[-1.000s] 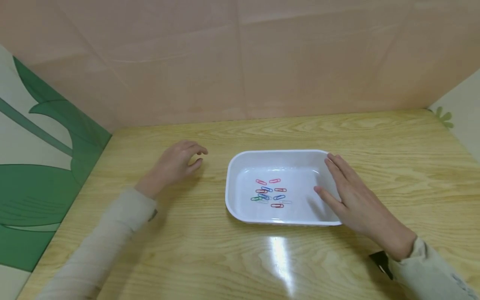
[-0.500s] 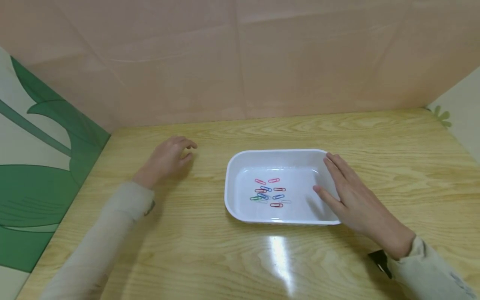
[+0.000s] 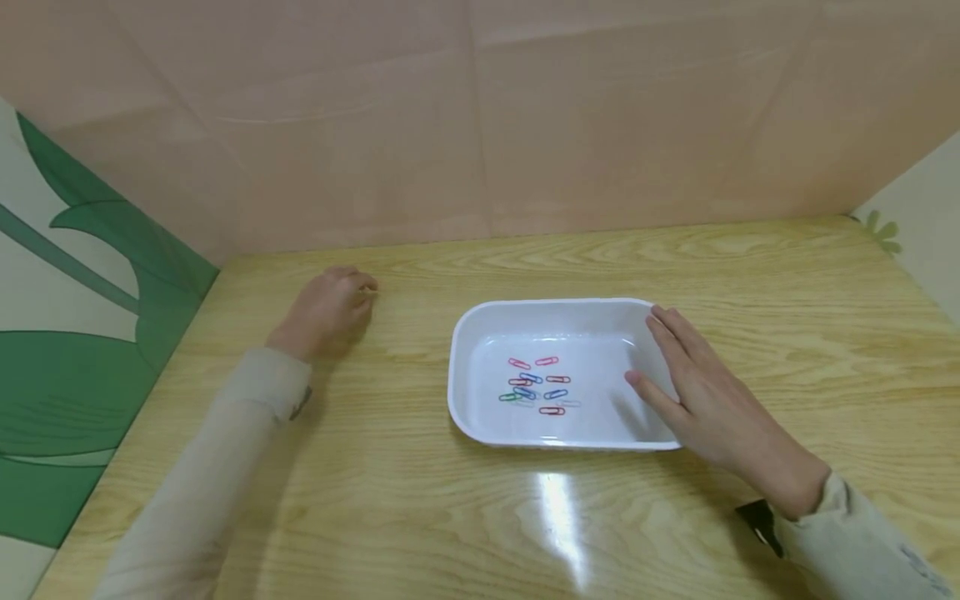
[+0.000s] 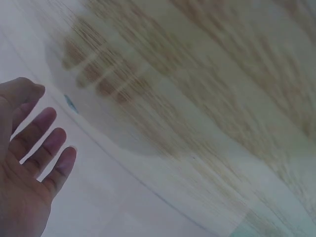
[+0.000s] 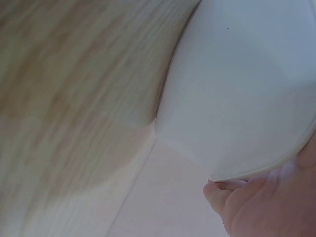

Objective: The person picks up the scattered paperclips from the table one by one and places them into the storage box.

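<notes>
A white rectangular tray point(image 3: 487, 429) sits on the wooden table, with several coloured paper clips point(image 3: 557, 393) on the left half of its floor. My right hand point(image 3: 712, 408) rests against the tray's right end. Its fingers lie straight along the rim and the thumb extends over the inside. In the right wrist view, fingertips touch the tray's rim point(image 5: 256, 174). Left of the tray, my left hand point(image 3: 326, 308) is low over the table, fingers loosely bent. Nothing shows in it in the left wrist view, where a small teal thing point(image 4: 71, 104) lies beyond the fingers, its kind unclear.
The wood-grain table point(image 3: 375, 500) meets a pinkish covered wall point(image 3: 480, 125) at the back. Side panels stand at both edges, the left panel point(image 3: 67, 400) printed with green leaves. Bright glare lies on the table in front of the tray.
My left hand has moved left and slightly farther back, away from the tray, and its fingers have drawn closer together. My right hand, the tray and the paper clips stay put.
</notes>
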Available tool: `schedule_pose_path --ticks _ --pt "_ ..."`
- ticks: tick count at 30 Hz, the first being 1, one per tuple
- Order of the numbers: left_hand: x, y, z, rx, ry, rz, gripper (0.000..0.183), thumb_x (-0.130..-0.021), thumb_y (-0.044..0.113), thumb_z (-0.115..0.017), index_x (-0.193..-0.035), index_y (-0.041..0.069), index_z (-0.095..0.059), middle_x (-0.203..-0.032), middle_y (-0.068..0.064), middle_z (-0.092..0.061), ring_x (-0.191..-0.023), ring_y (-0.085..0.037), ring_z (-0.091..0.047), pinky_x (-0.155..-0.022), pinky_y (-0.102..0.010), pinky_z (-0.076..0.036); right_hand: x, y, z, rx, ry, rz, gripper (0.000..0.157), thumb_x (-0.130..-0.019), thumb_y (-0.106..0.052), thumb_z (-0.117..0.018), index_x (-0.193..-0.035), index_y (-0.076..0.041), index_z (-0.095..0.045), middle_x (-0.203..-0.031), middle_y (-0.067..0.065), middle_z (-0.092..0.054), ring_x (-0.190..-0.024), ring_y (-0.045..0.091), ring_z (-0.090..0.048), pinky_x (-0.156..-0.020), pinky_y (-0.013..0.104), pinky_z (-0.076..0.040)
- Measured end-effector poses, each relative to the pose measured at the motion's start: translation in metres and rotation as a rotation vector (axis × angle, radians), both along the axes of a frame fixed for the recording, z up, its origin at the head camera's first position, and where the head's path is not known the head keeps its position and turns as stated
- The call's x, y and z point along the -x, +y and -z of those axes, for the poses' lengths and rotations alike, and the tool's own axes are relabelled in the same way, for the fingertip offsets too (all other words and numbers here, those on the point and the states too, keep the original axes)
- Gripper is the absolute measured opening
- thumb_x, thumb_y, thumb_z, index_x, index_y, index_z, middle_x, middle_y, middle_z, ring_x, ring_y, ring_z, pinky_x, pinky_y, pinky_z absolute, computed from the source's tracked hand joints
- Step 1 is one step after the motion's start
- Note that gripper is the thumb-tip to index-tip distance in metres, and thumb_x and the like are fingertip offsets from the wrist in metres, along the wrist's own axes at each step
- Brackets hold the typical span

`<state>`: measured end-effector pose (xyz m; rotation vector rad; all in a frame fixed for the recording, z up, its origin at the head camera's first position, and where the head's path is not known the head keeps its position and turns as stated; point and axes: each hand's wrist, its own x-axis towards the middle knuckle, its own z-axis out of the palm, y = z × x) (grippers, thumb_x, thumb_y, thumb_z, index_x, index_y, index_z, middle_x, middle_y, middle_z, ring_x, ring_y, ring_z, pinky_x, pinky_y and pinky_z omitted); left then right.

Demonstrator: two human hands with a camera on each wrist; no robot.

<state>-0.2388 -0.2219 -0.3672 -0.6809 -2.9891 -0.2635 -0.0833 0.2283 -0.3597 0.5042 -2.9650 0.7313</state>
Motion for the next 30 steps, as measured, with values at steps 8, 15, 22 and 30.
schedule_pose_path --ticks 8,15,22,30 --pt "0.0053 -0.0049 0.0047 0.034 -0.093 -0.087 0.031 -0.095 0.006 -0.049 -0.121 -0.001 -0.065 -0.128 -0.022 -0.063 -0.12 -0.042 -0.057 -0.104 -0.055 -0.045 -0.0016 -0.001 -0.0003 -0.007 -0.011 -0.002 0.077 -0.103 -0.041 -0.048 -0.157 0.002 -0.013 -0.166 0.021 -0.01 -0.153 0.04 -0.009 -0.123 0.057 -0.012" --pt "0.0067 -0.0063 0.0053 0.054 -0.076 -0.08 0.028 -0.095 0.001 -0.051 -0.117 -0.002 -0.068 -0.12 -0.022 -0.068 -0.11 -0.041 -0.064 -0.096 -0.053 -0.051 -0.0014 -0.0011 -0.0008 -0.004 -0.016 -0.002 0.077 -0.103 -0.041 -0.049 -0.157 0.002 -0.013 -0.166 0.02 -0.009 -0.154 0.039 -0.008 -0.122 0.058 -0.012" --pt "0.0076 -0.0076 0.0029 0.074 -0.092 -0.077 0.022 -0.095 0.001 -0.056 -0.111 -0.003 -0.071 -0.117 -0.023 -0.069 -0.108 -0.041 -0.066 -0.097 -0.051 -0.052 -0.0007 -0.0014 0.0 0.0 -0.005 -0.003 0.077 -0.103 -0.04 -0.049 -0.157 0.003 -0.013 -0.165 0.022 -0.01 -0.153 0.04 -0.009 -0.122 0.059 -0.013" --pt "0.0066 -0.008 0.0006 0.063 -0.203 -0.101 0.023 -0.092 0.004 -0.057 -0.111 -0.003 -0.068 -0.113 -0.021 -0.069 -0.105 -0.038 -0.065 -0.093 -0.049 -0.053 -0.0003 -0.0016 0.0002 -0.001 -0.013 0.0 0.077 -0.103 -0.04 -0.048 -0.157 0.002 -0.013 -0.165 0.021 -0.01 -0.153 0.04 -0.009 -0.121 0.06 -0.014"
